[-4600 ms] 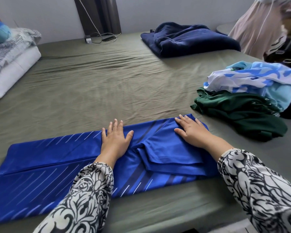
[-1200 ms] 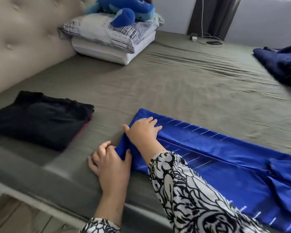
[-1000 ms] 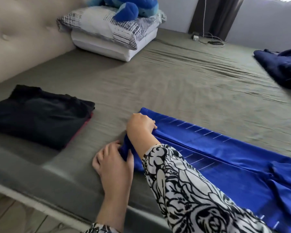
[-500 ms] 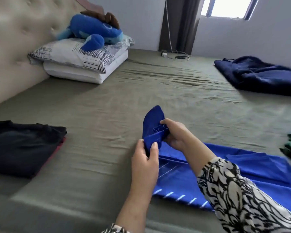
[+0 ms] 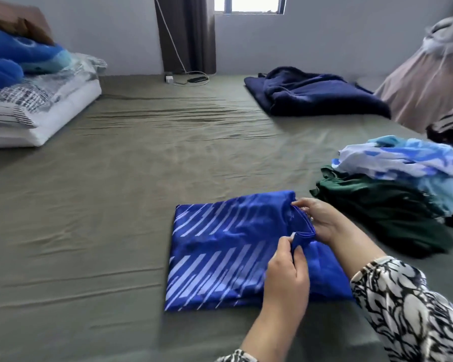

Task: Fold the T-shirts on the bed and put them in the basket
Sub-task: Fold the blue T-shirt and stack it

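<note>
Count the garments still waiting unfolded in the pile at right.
3 show: a green shirt at the bottom, a light blue one above it, and a white-and-blue patterned one on top. The pile runs past the frame edge, so more may be hidden.

I see the blue striped T-shirt folded in half (stripes up), flat on the bed; unfolded shirts piled right.

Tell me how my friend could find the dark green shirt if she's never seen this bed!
Start at the big olive-green bed and look along its right side for the heap of unfolded clothes. The dark green shirt lies crumpled at the bottom, under a pale blue and white patterned top. It is the only plain green garment, right of the striped blue shirt.
</note>
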